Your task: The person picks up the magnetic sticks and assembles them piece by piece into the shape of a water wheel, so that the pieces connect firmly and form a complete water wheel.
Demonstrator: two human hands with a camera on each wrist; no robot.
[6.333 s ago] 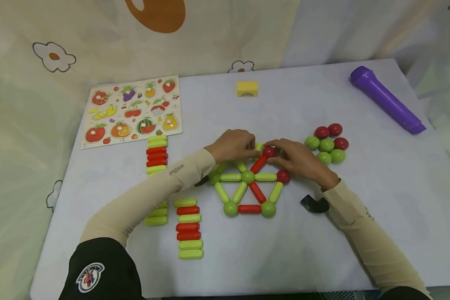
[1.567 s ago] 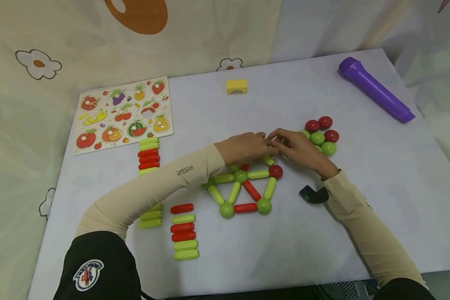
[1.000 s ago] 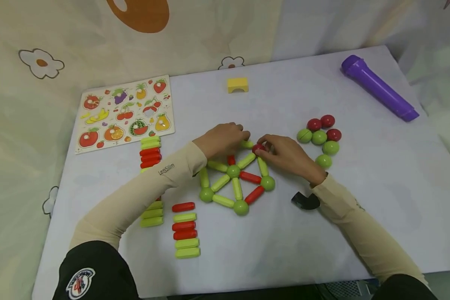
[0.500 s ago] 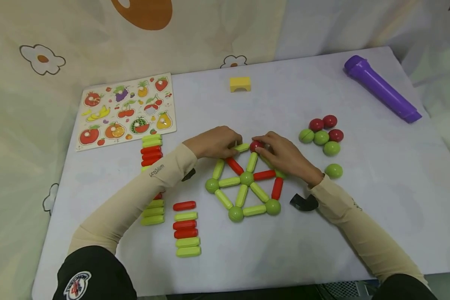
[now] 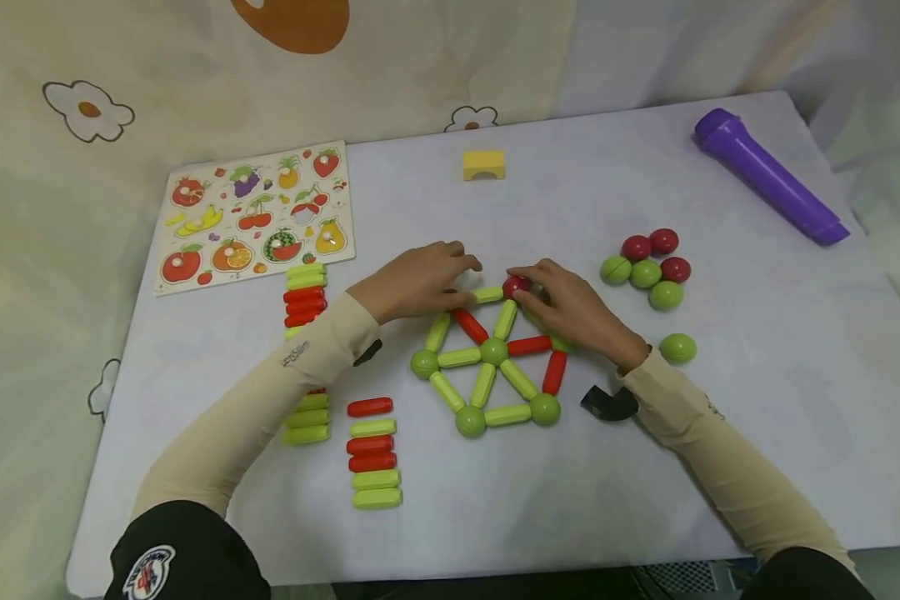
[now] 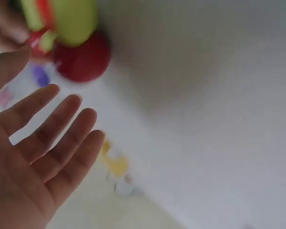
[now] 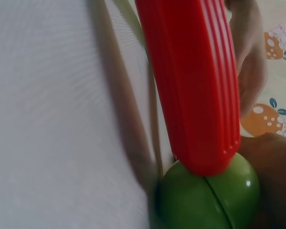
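Observation:
A flat wheel-like frame of rods and balls lies on the table, with a green ball at its hub. At the far corner my right hand pinches a red ball between thumb and fingers. A yellow-green rod runs from that ball toward my left hand, which stands beside the frame with fingers spread. In the left wrist view its fingers are apart from another red ball on the frame. The right wrist view shows a red rod seated on a green ball.
Two columns of loose red rods and yellow-green rods lie at left, one partly under the left sleeve. Loose balls sit at right, one green ball apart. Behind are a fruit puzzle board, yellow block and purple tube.
The frame has turned; a yellow-green rod from the near column now spans its far side. My left hand has drawn back leftward and spread. One loose green ball has rolled away from its cluster.

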